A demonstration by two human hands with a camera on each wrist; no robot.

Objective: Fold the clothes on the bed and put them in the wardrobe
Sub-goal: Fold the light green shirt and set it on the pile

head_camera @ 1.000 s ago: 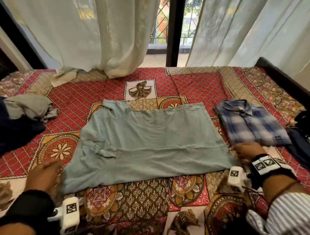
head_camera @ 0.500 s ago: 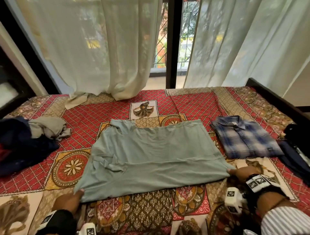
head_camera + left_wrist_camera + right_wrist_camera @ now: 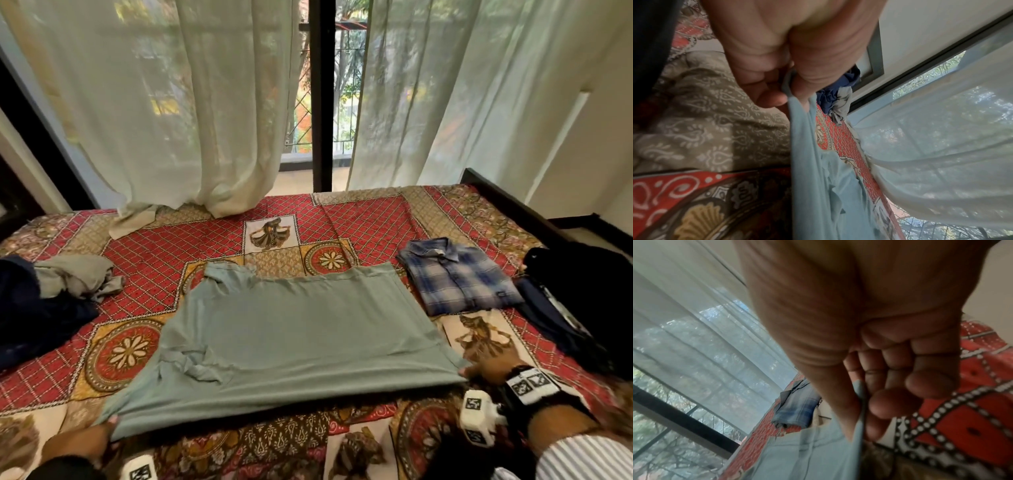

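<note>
A light blue-grey T-shirt (image 3: 294,335) lies spread across the patterned red bedspread (image 3: 144,260). My left hand (image 3: 85,442) pinches its near left corner; in the left wrist view the thumb and fingers (image 3: 766,91) grip the T-shirt's hem (image 3: 809,162). At the near right corner my right hand (image 3: 489,368) holds the fabric, with the T-shirt edge (image 3: 859,421) pinched between thumb and curled fingers (image 3: 892,402). The near edge hangs taut, slightly raised off the bed. A folded blue plaid shirt (image 3: 459,274) lies to the right.
A crumpled grey garment (image 3: 72,277) and dark blue clothes (image 3: 30,315) are heaped at the left. Dark clothes (image 3: 579,301) lie at the right edge by the bed frame (image 3: 507,202). White curtains (image 3: 171,113) hang over the far side of the bed.
Both hands have taken hold of the T-shirt's near corners and drawn the near edge towards me, lifting it a little. The head view has tilted up.
</note>
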